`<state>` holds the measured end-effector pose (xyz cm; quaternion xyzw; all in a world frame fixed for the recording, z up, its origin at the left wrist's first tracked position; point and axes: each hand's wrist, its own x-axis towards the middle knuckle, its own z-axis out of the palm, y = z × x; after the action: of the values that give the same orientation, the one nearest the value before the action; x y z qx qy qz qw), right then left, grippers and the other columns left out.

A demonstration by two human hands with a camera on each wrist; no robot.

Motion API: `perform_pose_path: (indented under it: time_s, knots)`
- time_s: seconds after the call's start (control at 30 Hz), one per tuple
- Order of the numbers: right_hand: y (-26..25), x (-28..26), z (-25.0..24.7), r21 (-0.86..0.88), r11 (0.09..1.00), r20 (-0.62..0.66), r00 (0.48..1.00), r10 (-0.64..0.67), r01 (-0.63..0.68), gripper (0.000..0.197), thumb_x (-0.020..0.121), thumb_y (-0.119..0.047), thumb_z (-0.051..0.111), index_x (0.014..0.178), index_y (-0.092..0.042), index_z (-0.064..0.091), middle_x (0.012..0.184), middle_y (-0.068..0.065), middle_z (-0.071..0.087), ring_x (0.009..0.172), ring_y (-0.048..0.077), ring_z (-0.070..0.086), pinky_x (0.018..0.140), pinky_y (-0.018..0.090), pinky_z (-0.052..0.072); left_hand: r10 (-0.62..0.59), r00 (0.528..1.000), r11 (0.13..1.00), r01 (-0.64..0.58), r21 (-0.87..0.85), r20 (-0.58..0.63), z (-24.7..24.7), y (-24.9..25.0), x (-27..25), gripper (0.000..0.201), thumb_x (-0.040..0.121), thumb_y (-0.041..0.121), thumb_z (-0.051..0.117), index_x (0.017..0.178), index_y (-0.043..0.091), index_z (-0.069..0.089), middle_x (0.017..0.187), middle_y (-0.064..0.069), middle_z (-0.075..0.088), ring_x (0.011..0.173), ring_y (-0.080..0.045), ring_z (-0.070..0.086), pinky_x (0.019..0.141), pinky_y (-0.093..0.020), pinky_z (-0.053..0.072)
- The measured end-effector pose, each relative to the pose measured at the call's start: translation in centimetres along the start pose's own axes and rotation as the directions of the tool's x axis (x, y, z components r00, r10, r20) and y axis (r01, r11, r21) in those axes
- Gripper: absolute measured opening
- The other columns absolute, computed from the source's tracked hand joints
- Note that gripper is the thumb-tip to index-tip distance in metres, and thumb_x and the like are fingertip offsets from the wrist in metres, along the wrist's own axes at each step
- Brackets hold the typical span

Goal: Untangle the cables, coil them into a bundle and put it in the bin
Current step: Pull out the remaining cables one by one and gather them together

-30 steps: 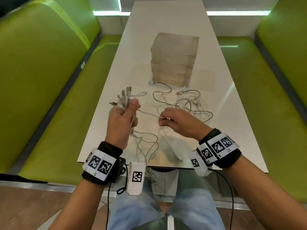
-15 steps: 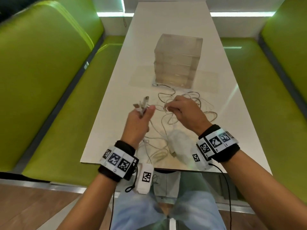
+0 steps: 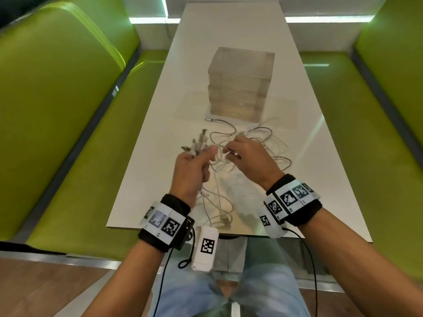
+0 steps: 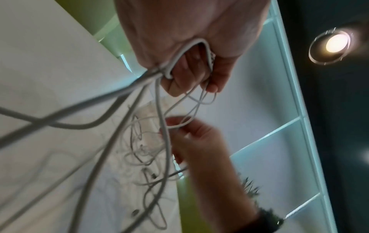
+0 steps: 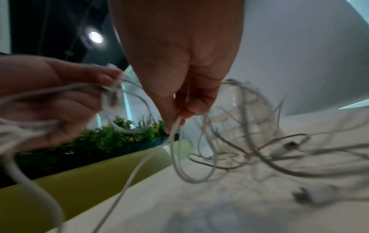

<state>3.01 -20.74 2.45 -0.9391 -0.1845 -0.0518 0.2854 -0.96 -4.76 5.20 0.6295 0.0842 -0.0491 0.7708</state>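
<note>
A tangle of thin white cables point(image 3: 263, 145) lies on the white table point(image 3: 148, 179) in front of a clear plastic bin point(image 3: 240, 85). My left hand point(image 3: 194, 165) grips a bunch of cable ends, whose plugs point(image 3: 198, 144) stick up past the fingers. In the left wrist view the cables point(image 4: 159, 97) hang from that fist point(image 4: 191, 66). My right hand point(image 3: 245, 154) pinches a cable strand just right of the left hand, above the tangle. The right wrist view shows its fingertips point(image 5: 179, 113) nipping the strand point(image 5: 173, 141).
Green padded benches point(image 3: 57, 110) run along both sides of the table. Loose cable loops point(image 3: 217, 213) trail to the near table edge. A white tagged device point(image 3: 204, 250) hangs below my left wrist, over my lap.
Both hands moved forward and closer together over the tangle. The left hand keeps its bunch of plugs, and the right hand has slid along the strand toward it.
</note>
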Motion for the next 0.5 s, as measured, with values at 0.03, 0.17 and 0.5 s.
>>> perform_pose_path:
  time_s: [0.03, 0.17, 0.5]
  knots:
    - [1.0, 0.1, 0.1, -0.01, 0.998, 0.028, 0.998, 0.056, -0.056, 0.014, 0.089, -0.015, 0.059, 0.097, -0.009, 0.068, 0.095, 0.006, 0.06, 0.088, 0.023, 0.057, 0.072, 0.031, 0.04, 0.019, 1.0, 0.998, -0.02, -0.067, -0.018, -0.5, 0.7, 0.0, 0.036, 0.088, 0.013, 0.064, 0.054, 0.021, 0.059, 0.046, 0.008, 0.031, 0.038, -0.007, 0.021, 0.04, -0.023, 0.015]
    - [4.4, -0.1, -0.3, -0.008, 0.975, 0.053, 0.973, 0.224, -0.224, 0.014, 0.089, -0.013, 0.058, 0.092, -0.007, 0.07, 0.093, 0.01, 0.064, 0.091, 0.028, 0.058, 0.072, 0.03, 0.037, 0.117, 0.99, 0.968, -0.133, -0.213, -0.082, -3.4, 3.5, 0.0, 0.044, 0.091, 0.01, 0.057, 0.049, 0.022, 0.055, 0.044, 0.012, 0.032, 0.038, -0.005, 0.019, 0.042, -0.025, 0.011]
    - [1.4, -0.2, -2.2, 0.304, 0.938, -0.17, 0.96, 0.223, -0.164, 0.019, 0.087, -0.006, 0.06, 0.1, -0.011, 0.073, 0.088, 0.008, 0.069, 0.082, 0.02, 0.065, 0.076, 0.032, 0.051, 0.094, 0.986, 0.992, -0.082, 0.092, -0.137, -4.3, 1.2, 0.2, 0.03, 0.093, 0.026, 0.059, 0.065, 0.015, 0.055, 0.04, 0.013, 0.029, 0.036, -0.006, 0.024, 0.041, -0.022, 0.022]
